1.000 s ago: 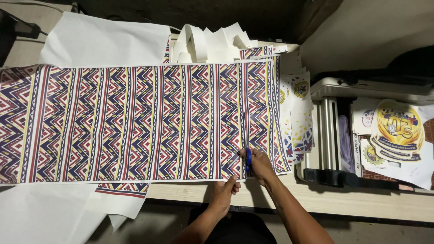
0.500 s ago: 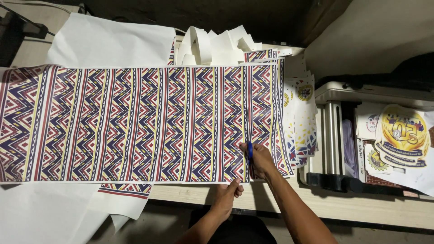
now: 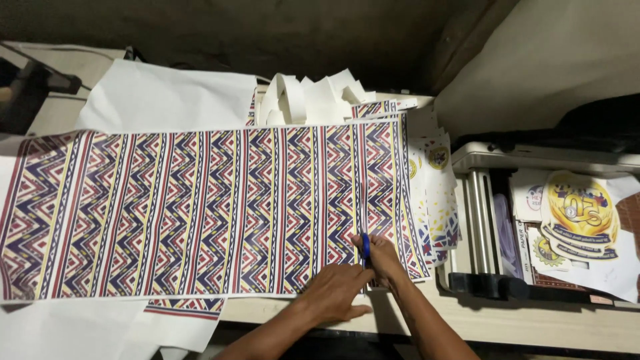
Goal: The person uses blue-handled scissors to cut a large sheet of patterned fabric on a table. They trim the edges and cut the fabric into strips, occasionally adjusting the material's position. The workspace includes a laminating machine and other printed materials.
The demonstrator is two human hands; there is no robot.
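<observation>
- A long printed paper sheet [image 3: 200, 213], patterned with red, navy and yellow zigzag stripes, is lying flat across a pale wooden workbench [image 3: 533, 327] and covering most of its width.
- The right hand [image 3: 383, 257] is resting on the near right part of the patterned sheet, with its fingers curled closed around a blue-handled cutting tool [image 3: 365, 248]; the tool's blade is too small to make out.
- The blue handle is standing against one of the sheet's vertical stripe lines, close to the sheet's near edge.
- The left hand [image 3: 337, 293] is lying palm down on the near edge of the sheet, just left of the right hand, with its fingers spread fairly flat, pressing on the paper and gripping nothing.
- A heap of curled white paper offcuts [image 3: 313, 97] is sitting beyond the far edge of the sheet.
- A large plain white sheet [image 3: 167, 100] is lying beyond the far edge too, left of the offcuts.
- A stack of smaller printed sheets [image 3: 437, 193] is poking out from under the sheet's right end.
- A grey roller machine [image 3: 487, 220] is standing right of the sheet, with round yellow emblem prints [image 3: 579, 213] beside it.
</observation>
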